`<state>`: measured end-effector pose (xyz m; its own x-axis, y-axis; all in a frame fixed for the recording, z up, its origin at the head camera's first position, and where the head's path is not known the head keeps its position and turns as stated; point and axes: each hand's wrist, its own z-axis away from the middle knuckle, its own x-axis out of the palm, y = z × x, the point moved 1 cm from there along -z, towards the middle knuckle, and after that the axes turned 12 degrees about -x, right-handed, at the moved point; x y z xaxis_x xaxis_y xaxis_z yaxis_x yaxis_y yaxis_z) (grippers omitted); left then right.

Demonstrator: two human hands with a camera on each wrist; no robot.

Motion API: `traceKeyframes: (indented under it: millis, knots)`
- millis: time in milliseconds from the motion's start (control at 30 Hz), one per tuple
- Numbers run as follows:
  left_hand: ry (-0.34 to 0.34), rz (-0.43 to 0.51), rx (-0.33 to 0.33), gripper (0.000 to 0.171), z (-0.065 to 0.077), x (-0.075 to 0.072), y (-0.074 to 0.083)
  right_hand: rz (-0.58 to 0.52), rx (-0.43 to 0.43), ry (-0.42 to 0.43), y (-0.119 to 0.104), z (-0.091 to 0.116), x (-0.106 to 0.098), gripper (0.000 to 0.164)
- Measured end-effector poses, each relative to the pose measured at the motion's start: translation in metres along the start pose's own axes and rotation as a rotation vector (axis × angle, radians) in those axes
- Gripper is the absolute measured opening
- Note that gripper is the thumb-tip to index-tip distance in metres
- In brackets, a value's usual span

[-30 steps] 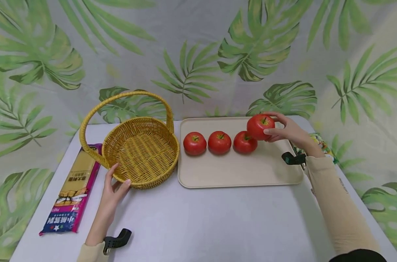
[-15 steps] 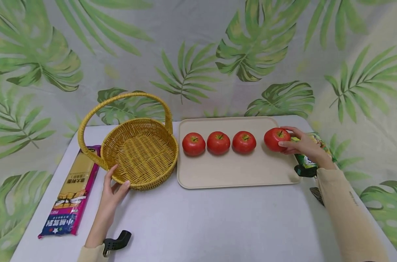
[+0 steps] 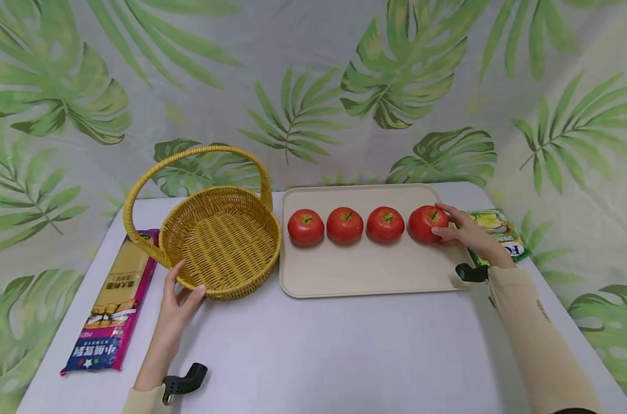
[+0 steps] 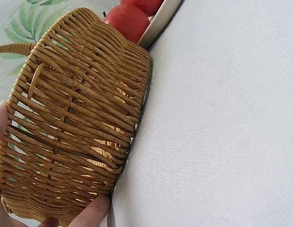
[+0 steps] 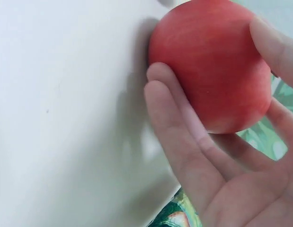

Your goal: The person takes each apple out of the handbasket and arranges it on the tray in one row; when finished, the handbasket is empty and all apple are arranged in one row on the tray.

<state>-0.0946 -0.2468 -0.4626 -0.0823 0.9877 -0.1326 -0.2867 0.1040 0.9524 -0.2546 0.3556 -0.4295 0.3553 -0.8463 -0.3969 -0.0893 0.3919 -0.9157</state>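
Observation:
My right hand (image 3: 461,233) grips a red tomato (image 3: 428,224) at the right end of a row on the beige tray (image 3: 375,279). In the right wrist view, the thumb and fingers curve round this tomato (image 5: 208,71), low by the tray surface. Further left in the row sit three more tomatoes, a near one (image 3: 385,225), a middle one (image 3: 345,225) and one by the tray's left side (image 3: 305,227). My left hand (image 3: 178,305) holds the front left of a yellow wicker basket (image 3: 230,247), whose inside is bare. Close up, its fingers lie against the woven wall (image 4: 75,118).
A pasta packet (image 3: 111,305) lies left of the basket, partly under the basket's handle side. Beyond the tray's right edge is a green packet (image 3: 500,233), partly covered by the right hand. A leaf-print cloth (image 3: 303,86) hangs behind the white table (image 3: 344,351).
The right hand has carried its tomato right and down from above its neighbour to the row's right end, then slightly back left. The left hand and basket have stayed in place.

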Motion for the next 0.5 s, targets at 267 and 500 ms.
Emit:
traceKeyframes:
  millis: [267, 500]
  knots:
    - [0.012, -0.052, -0.023, 0.073, 0.004, 0.001, 0.008, -0.023, -0.006, -0.020, -0.003, 0.003, 0.003, 0.080]
    - [0.002, -0.269, -0.035, 0.071, 0.020, -0.005, 0.040, 0.065, -0.063, 0.013, -0.017, 0.015, 0.010, 0.080]
